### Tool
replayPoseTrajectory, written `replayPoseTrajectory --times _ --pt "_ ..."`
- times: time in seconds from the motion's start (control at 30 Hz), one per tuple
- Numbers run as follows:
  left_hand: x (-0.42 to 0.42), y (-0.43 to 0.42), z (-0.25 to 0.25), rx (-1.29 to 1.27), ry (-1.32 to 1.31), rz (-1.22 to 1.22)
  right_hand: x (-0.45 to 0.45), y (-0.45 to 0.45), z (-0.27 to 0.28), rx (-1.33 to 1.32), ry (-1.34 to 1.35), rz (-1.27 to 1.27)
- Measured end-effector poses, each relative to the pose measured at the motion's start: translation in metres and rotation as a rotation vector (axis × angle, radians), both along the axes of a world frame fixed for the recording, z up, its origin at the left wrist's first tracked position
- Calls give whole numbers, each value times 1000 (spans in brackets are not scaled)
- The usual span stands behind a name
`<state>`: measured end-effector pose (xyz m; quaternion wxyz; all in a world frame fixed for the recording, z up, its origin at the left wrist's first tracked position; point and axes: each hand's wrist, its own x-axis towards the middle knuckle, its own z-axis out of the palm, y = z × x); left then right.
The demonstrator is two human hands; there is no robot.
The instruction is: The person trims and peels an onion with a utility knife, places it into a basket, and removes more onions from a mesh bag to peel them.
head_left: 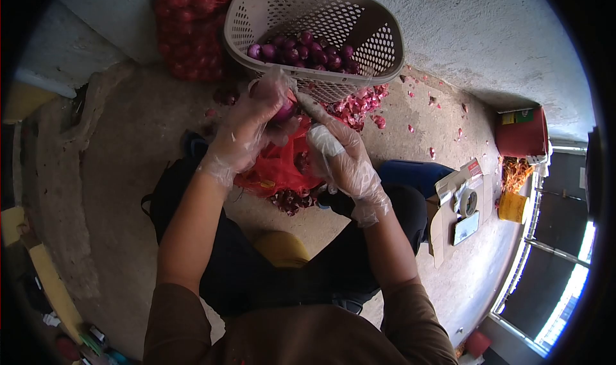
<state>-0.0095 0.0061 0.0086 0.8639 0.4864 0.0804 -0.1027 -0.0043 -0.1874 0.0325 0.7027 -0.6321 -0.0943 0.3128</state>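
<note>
In a clear plastic glove, my left hand [247, 124] is closed round a purple onion [285, 111], held up in front of the basket. My right hand [340, 150], also gloved and with white wrapping on a finger, is curled just right of the onion; one finger points toward it, and whatever its palm holds is hidden. Below both hands lies a red mesh bag [273, 169] with dark onions or skins by its lower edge. Beyond them stands a beige perforated basket [314, 76] holding several purple onions [308, 52].
A full red mesh sack [192, 31] stands left of the basket. Onion skins [366, 105] litter the floor. At the right are a blue container [414, 174], a cardboard piece [438, 230] bearing tape [468, 202] and a phone [466, 228], and a red bin [521, 134].
</note>
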Motion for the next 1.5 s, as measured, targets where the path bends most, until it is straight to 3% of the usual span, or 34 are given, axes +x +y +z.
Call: replayPoseTrajectory --times 0.1,0.27,0.37,0.53,0.7,0.93,1.1,1.2,1.3,1.5 --pt "7 3 -12 -159 -44 -7 -3 3 -3 32 13 -14" --pt "7 1 -3 -185 -29 17 -10 12 4 -4 -12 -68" --pt "7 5 -5 -165 -41 -63 -15 13 -3 104 -12 -82" --pt "5 1 -2 -194 -17 -23 -22 21 -12 6 -220 -172" --pt "3 0 -4 -287 -51 0 -24 23 -6 -64 -257 -177" --pt "3 -2 -7 -244 -48 -37 -24 23 -15 36 -265 -211" --pt "2 4 -16 -206 -110 -87 -15 16 -3 -162 -458 -95" --pt "-2 1 -15 -207 -131 -84 -14 16 -9 -138 -588 -93" --pt "-2 0 -17 -385 -195 -123 -14 19 -6 -172 -695 -136" --pt "-3 -9 -8 -264 -177 -83 -17 18 -13 -268 -793 -203"
